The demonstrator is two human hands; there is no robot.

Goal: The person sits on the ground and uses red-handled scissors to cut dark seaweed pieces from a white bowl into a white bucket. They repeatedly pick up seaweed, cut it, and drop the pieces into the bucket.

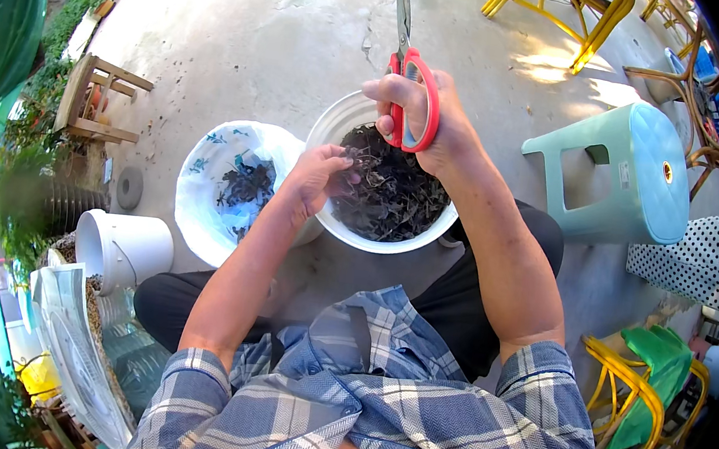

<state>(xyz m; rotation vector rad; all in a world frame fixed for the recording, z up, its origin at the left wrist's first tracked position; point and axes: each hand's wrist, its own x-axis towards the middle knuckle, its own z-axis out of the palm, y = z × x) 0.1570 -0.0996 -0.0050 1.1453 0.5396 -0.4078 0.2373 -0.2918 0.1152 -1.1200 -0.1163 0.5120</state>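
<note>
My right hand (439,121) grips a pair of scissors (434,111) by its red handles. The blades point away from me and lie nearly together. Under that hand stands a white bucket (390,246) with dark, dried plant matter (389,195) in it. At the bucket's left side, my left hand (322,174) pinches a tuft of dried stems (360,169) between thumb and fingers. The tuft overlaps the heap behind it, so its lower end is hard to make out. Left of the bucket is a container lined with a white plastic bag (194,207), holding a few dark dried pieces (248,185).
A pale blue plastic stool (640,182) stands at the right, near yellow-framed chairs (589,38). An empty white pail (140,251) lies on its side at the left. Beyond it are a small wooden stool (77,96) and plants. Concrete floor (254,36) extends ahead.
</note>
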